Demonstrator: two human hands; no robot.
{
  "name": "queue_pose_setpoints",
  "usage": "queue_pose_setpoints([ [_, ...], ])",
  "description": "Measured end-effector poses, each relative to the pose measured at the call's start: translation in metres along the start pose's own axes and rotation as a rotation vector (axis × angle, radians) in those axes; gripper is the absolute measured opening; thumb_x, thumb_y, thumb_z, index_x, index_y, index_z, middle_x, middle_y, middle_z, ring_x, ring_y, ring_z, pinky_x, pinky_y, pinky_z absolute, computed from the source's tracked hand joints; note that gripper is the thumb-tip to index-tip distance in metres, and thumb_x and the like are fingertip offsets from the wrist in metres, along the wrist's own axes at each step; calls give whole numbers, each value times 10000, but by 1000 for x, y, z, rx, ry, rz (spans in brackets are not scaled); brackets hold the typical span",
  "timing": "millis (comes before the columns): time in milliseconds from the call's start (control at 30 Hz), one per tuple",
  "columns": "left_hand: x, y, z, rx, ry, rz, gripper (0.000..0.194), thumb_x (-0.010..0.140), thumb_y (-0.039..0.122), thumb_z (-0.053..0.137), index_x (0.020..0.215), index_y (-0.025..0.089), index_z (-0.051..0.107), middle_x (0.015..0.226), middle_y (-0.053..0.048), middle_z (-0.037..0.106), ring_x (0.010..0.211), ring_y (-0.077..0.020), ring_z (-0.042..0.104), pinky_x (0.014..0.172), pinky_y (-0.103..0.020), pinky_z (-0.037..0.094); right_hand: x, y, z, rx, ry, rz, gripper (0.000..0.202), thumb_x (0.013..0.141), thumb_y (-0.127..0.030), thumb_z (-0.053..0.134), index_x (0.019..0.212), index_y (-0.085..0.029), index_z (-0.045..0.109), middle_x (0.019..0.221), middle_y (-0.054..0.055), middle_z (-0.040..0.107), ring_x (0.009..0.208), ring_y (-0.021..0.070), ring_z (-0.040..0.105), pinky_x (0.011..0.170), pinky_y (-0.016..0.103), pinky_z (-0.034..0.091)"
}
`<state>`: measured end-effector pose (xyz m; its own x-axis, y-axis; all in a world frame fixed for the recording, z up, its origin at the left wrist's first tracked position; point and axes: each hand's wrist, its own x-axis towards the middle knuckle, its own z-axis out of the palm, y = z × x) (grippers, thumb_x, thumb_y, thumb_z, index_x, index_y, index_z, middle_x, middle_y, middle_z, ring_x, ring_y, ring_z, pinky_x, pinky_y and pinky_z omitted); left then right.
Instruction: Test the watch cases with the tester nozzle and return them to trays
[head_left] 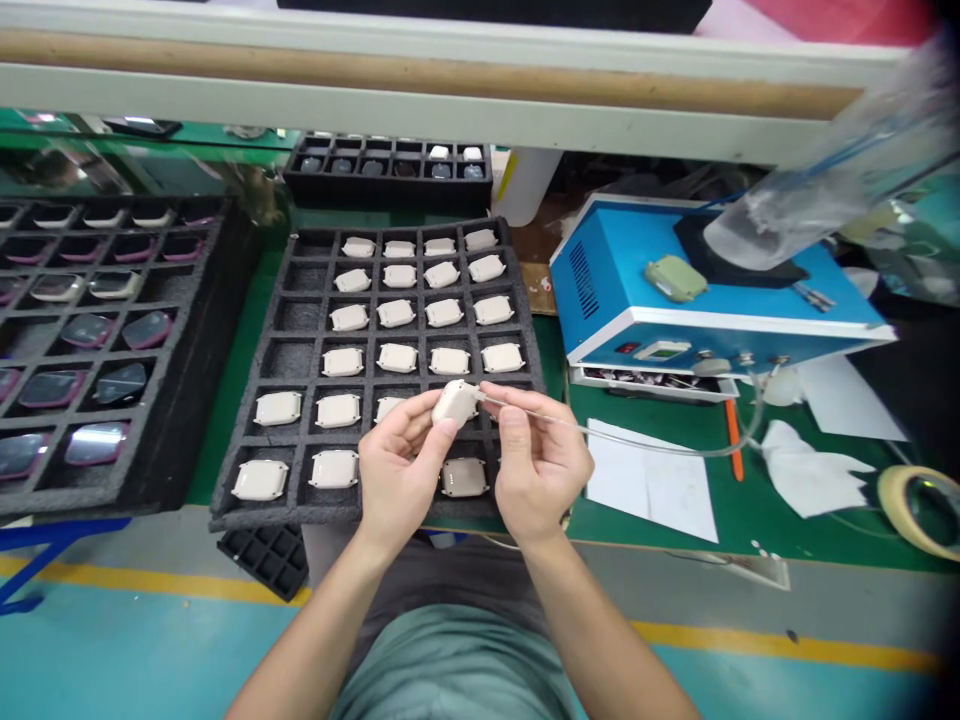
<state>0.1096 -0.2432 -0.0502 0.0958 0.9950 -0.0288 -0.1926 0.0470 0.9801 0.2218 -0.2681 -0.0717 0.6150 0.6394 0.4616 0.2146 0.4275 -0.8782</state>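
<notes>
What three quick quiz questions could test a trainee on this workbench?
1. Which of these lies on top of the blue machine?
A) a roll of tape
B) a green case
C) an orange tool

2. True or false: the left hand holds a cream case over the foam tray.

3. Fill the gap: the right hand holds a thin, clear ____ that runs toward the machine.

Key: 1 B; 2 true; 3 tube.

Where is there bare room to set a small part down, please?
Green bench is bare between the flat paper and torn sheet; so are four upper left cells of the foam tray. Pale cases crowd its other columns.
</notes>
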Motion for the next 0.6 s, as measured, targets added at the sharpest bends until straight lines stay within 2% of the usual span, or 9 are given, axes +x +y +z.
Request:
queue_pose_setpoints([
  [400,1,-1,0,2,-3,29,309,837,316,865,1094,167,781,1092,-108,836,1003,-251,818,923,-317,664,1,1,-1,20,-2,28,110,1007,-227,649,1074,-205,733,1042,71,817,984,207,813,866,361,700],
  [600,0,-2,-1,21,-5,24,322,838,329,866,1101,162,781,1106,-114,833,1013,-266,815,932,-340,665,1,1,-2,7,-5,37,112,1011,-240,646,1076,-205,730,1044,74,818,983,210,813,862,362,702],
])
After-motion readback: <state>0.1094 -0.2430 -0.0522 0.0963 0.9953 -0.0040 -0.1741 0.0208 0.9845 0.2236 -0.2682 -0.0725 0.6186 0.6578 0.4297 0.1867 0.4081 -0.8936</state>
